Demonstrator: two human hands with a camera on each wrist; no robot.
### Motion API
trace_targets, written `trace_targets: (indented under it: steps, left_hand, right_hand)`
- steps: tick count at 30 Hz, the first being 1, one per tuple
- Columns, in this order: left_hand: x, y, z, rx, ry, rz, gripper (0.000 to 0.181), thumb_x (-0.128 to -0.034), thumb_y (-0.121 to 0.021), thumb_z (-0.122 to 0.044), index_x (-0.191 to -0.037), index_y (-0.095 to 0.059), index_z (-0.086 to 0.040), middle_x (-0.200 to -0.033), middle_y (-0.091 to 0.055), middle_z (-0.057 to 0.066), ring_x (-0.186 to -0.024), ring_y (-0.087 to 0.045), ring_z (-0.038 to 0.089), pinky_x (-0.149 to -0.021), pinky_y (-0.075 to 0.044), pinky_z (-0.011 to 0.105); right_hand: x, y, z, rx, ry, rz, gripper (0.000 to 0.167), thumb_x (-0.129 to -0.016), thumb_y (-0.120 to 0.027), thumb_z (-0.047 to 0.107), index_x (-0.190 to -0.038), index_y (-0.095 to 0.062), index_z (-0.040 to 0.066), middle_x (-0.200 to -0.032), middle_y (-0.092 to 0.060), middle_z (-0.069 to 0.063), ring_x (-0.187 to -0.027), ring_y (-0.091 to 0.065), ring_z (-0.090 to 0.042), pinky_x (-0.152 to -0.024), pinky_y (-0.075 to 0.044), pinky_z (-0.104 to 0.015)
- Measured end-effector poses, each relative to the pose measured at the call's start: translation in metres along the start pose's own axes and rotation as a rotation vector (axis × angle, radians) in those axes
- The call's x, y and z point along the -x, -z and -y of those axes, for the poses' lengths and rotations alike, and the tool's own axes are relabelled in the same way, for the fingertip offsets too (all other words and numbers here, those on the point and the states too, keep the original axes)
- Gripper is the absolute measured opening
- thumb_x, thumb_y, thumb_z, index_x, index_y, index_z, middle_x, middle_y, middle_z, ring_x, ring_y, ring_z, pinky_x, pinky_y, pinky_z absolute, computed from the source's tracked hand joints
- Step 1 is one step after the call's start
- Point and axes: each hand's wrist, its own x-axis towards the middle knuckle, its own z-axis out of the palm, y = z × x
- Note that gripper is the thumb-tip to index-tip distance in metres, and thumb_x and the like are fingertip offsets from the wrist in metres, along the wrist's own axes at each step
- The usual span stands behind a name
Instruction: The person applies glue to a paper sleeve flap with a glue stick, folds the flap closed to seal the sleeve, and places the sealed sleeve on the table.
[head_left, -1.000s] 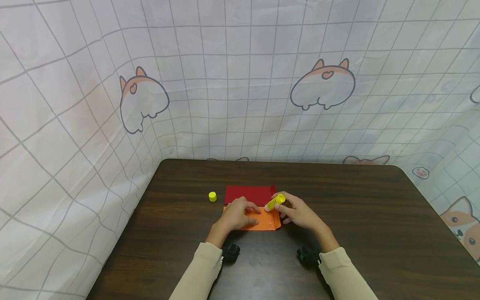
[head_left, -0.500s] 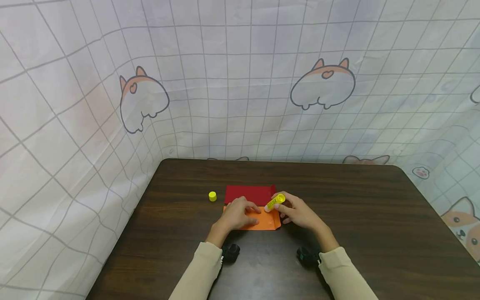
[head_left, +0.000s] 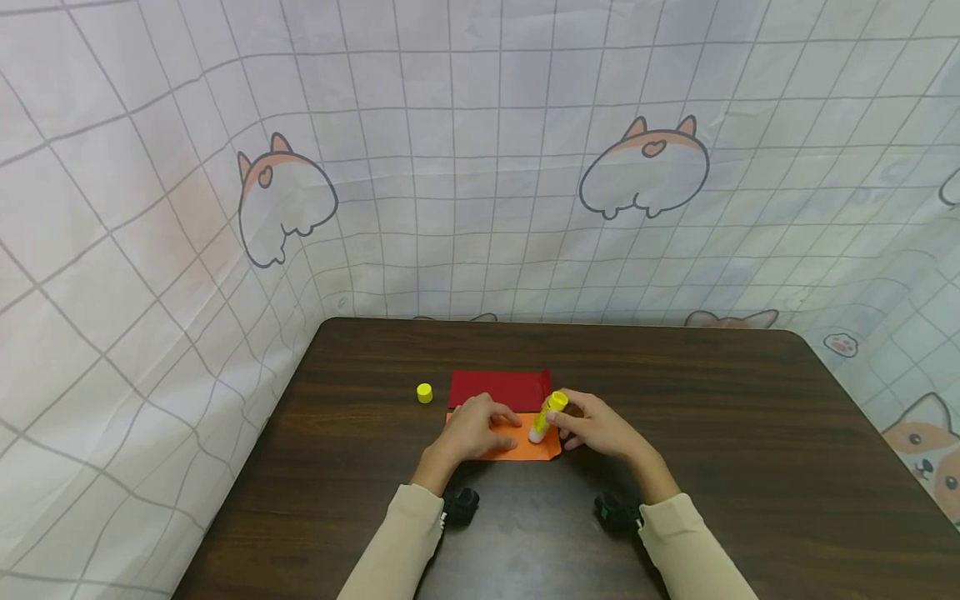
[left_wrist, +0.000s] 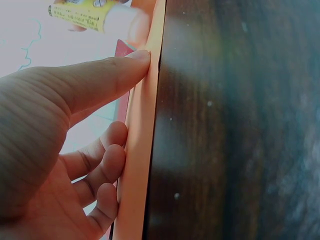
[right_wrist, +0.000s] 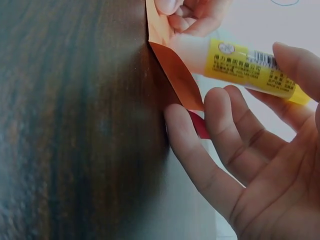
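An orange envelope [head_left: 525, 451] lies flat, and the left hand [head_left: 471, 429] rests its fingertips on it, thumb and fingers spread, as the left wrist view [left_wrist: 65, 125] also shows. The right hand [head_left: 598, 427] pinches a yellow glue stick [head_left: 551, 412] between thumb and fingers. Uncapped, the stick tilts with its white end down on the orange paper near the right flap. In the right wrist view the glue stick [right_wrist: 245, 67] meets the paper beside the orange flap [right_wrist: 180, 75], with the lower fingers of the right hand [right_wrist: 255, 145] near that flap.
Just beyond the orange envelope lies a red envelope [head_left: 497, 389]. A yellow cap [head_left: 424, 393] stands to its left on the dark wooden table [head_left: 675, 375]. Behind and to the left hangs a white grid-patterned cloth [head_left: 465, 167].
The right hand has brought the glue stick's white end toward the near edge of the orange envelope, and the stick is more upright. The left hand has stayed in place.
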Motion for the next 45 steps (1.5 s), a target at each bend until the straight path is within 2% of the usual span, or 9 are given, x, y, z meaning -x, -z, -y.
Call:
trace_targets:
  steps: [17, 29, 45]
  left_hand:
    - [-0.0009, 0.0004, 0.0009, 0.004, 0.004, 0.01, 0.026, -0.084, -0.084, -0.031, -0.109, -0.08, -0.025, -0.1, -0.059, -0.001, -0.096, -0.053, 0.014, -0.084, -0.041, 0.035]
    - [-0.0012, 0.0007, 0.0004, -0.001, 0.005, 0.011, 0.026, -0.0837, -0.085, -0.03, -0.108, -0.08, -0.025, -0.101, -0.06, -0.001, -0.096, -0.054, 0.015, -0.085, -0.042, 0.036]
    - [-0.0043, 0.0008, -0.0008, 0.002, 0.019, 0.009, 0.027, -0.0839, -0.085, -0.031, -0.109, -0.08, -0.026, -0.102, -0.06, -0.001, -0.097, -0.053, 0.015, -0.085, -0.043, 0.036]
  right_hand:
    - [0.002, -0.001, 0.0062, -0.007, 0.011, 0.062, 0.029, -0.103, -0.061, 0.03, -0.12, -0.062, 0.006, -0.106, -0.067, -0.014, -0.088, -0.065, -0.026, -0.077, -0.062, -0.043]
    - [0.0008, -0.0014, 0.0035, 0.002, 0.018, 0.078, 0.028, -0.102, -0.063, 0.027, -0.118, -0.066, 0.005, -0.107, -0.069, -0.013, -0.088, -0.068, -0.024, -0.079, -0.061, -0.042]
    - [-0.0029, 0.0027, 0.0016, 0.006, 0.004, 0.093, 0.03, -0.102, -0.062, 0.031, -0.115, -0.067, 0.004, -0.102, -0.071, -0.01, -0.084, -0.068, -0.023, -0.079, -0.061, -0.04]
